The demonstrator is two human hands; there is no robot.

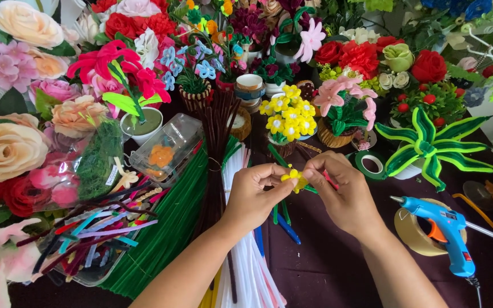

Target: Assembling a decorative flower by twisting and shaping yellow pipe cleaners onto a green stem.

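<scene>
My left hand and my right hand meet over the dark table, both pinching a small yellow pipe-cleaner flower on a green stem. My left thumb and forefinger grip the yellow petals from the left. The fingers of my right hand close on the flower from the right, where the stem starts. Just beyond my hands stands a pot of finished yellow flowers.
Bundles of green, brown and white pipe cleaners lie at the left. A blue glue gun rests on a tape roll at the right. Green floral tape, a green striped plant and many artificial flowers crowd the back.
</scene>
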